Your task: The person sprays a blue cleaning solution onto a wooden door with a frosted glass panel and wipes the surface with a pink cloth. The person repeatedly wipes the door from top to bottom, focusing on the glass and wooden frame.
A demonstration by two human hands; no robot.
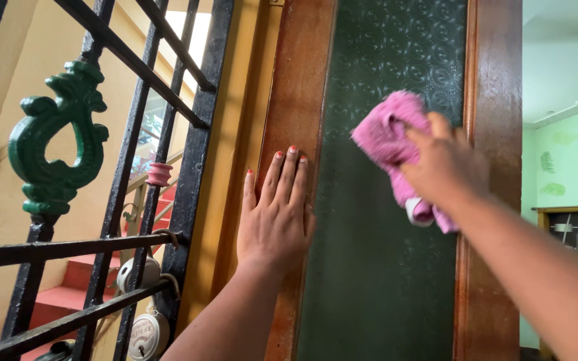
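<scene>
The right hand (pixel 444 164), right of centre in the frame, has its fingers closed around a bunched pink cloth (pixel 391 137), pressing it to the dark green patterned glass panel (pixel 376 267) of a wooden door (pixel 496 100). The left hand (pixel 277 217) lies flat at centre, fingers spread and holding nothing, on the door's left frame. Hard pressure could likely strain the glass, or the cloth could slip loose. At left stands a black iron gate (pixel 135 120) with a green ornament (pixel 55 140); red stairs (pixel 68 287) lie beyond, pale green walls (pixel 563 174) at right.
</scene>
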